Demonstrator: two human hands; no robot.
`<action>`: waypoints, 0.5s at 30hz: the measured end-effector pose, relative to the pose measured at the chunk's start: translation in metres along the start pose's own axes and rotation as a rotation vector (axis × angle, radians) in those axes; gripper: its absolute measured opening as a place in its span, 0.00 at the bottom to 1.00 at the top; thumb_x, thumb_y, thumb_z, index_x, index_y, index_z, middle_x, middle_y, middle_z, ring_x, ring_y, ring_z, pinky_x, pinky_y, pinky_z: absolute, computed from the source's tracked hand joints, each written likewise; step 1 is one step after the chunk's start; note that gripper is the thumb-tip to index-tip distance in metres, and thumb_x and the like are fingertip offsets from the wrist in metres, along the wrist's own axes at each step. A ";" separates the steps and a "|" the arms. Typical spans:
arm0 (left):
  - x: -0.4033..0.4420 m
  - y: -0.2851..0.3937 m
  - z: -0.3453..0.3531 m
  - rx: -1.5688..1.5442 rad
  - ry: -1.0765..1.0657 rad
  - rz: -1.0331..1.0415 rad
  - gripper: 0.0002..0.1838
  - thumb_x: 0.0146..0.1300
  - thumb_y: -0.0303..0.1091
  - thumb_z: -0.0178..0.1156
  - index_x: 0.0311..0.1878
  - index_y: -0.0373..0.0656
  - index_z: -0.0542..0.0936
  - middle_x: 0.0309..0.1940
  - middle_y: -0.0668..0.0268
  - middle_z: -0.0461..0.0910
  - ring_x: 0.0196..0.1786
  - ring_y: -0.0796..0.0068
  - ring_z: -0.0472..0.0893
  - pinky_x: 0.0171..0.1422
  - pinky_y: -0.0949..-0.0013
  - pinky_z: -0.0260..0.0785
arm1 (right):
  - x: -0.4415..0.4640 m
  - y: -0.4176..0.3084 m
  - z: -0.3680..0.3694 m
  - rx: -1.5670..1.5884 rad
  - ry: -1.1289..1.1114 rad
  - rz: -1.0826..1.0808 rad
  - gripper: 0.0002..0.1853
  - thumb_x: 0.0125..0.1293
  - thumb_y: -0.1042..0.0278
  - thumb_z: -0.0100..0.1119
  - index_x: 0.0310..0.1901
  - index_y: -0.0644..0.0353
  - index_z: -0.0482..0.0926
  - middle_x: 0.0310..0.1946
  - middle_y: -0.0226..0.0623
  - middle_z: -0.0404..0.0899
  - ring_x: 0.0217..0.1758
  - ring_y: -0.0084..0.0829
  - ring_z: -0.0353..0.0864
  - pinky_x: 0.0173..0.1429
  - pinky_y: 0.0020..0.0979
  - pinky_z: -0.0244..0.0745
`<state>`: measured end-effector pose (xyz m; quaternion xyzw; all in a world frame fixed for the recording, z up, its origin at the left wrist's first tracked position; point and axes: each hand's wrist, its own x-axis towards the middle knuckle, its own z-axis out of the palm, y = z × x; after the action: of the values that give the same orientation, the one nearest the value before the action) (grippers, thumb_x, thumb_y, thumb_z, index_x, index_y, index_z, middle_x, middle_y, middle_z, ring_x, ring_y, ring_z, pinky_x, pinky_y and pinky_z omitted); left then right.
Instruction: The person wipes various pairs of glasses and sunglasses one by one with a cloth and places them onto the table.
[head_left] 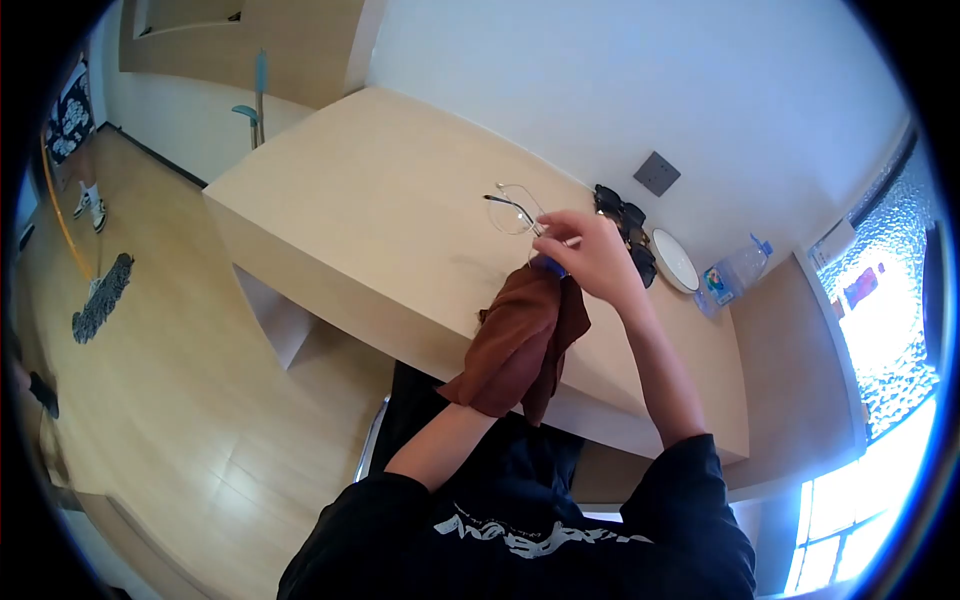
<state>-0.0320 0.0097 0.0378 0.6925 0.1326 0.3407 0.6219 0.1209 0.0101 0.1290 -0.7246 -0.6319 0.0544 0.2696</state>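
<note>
Wooden desk (370,170): spans from ten o'clock to four, front edge passing below the brown cloth. Bare top at eleven, open up to the wall edge; far less open room at two and three. Pale floor (220,400): spreads from seven to ten, open between desk and mop. At ten, beyond the desk corner, standing person (75,125), lower body visible. At nine, grey mop (103,298), head down on the floor.

Near the centre, brown cloth (515,335), draped over left hand (528,305), with folds hanging by the front edge. Grip beneath the fabric: cannot tell. Toward two, right hand (588,250), fingers narrowed in a pinch on the eyeglasses. At three, clear bottle (735,275) near the right side panel. Between two and three, white plate (675,260), just beside the dark sunglasses (622,215), grouped along the wall edge at two. At twelve, thin-framed eyeglasses (508,214), held above the desk top, one temple pointing toward the wall.
</note>
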 end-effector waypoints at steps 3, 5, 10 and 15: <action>0.003 -0.001 -0.003 0.019 -0.021 -0.049 0.32 0.63 0.37 0.70 0.67 0.37 0.72 0.58 0.60 0.78 0.65 0.69 0.76 0.69 0.71 0.68 | 0.035 0.019 -0.004 0.006 0.047 -0.069 0.17 0.62 0.65 0.71 0.51 0.64 0.87 0.38 0.44 0.89 0.42 0.34 0.89 0.49 0.33 0.81; 0.005 -0.003 -0.007 0.024 -0.043 -0.101 0.33 0.62 0.38 0.72 0.67 0.37 0.72 0.58 0.60 0.78 0.65 0.69 0.76 0.69 0.71 0.68 | 0.080 0.055 -0.008 -0.121 0.131 -0.003 0.16 0.60 0.66 0.68 0.49 0.62 0.88 0.39 0.45 0.89 0.43 0.38 0.89 0.50 0.36 0.82; 0.013 -0.001 -0.020 0.079 -0.175 -0.288 0.34 0.59 0.39 0.74 0.66 0.37 0.73 0.56 0.61 0.79 0.65 0.70 0.76 0.69 0.71 0.68 | 0.178 0.159 -0.001 -0.321 0.128 0.220 0.14 0.55 0.64 0.65 0.42 0.58 0.91 0.38 0.44 0.90 0.43 0.42 0.89 0.51 0.39 0.83; 0.025 0.023 -0.022 0.446 -0.279 -0.245 0.36 0.56 0.40 0.76 0.65 0.39 0.75 0.55 0.62 0.79 0.64 0.69 0.76 0.69 0.72 0.68 | 0.227 0.208 0.022 -0.301 0.143 0.328 0.13 0.53 0.63 0.67 0.39 0.58 0.91 0.36 0.43 0.90 0.40 0.41 0.90 0.49 0.40 0.84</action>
<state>-0.0331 0.0375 0.0670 0.8311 0.2001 0.1271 0.5031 0.3399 0.2201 0.0739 -0.8517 -0.4859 -0.0487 0.1902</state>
